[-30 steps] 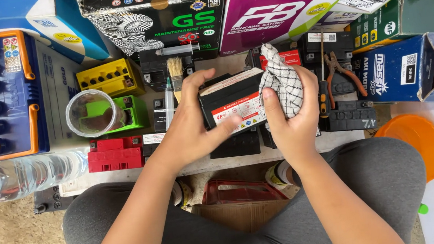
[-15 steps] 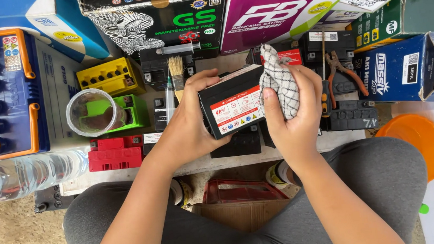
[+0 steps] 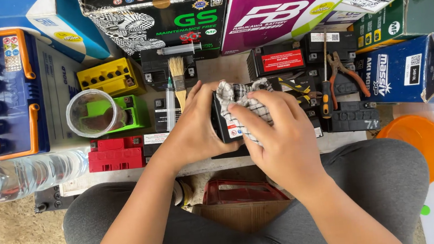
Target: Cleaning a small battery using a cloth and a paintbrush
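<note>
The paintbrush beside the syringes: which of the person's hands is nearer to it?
Left. The left hand grips the small black battery just below the paintbrush; the right hand, pressing the checked cloth, lies farther away.

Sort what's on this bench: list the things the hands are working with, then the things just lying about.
In hand:
left hand gripping the small black battery
right hand pressing the checked cloth onto it

Lying about:
paintbrush
syringe
pliers
screwdriver
clear cup
yellow battery
red battery
water bottle
</note>
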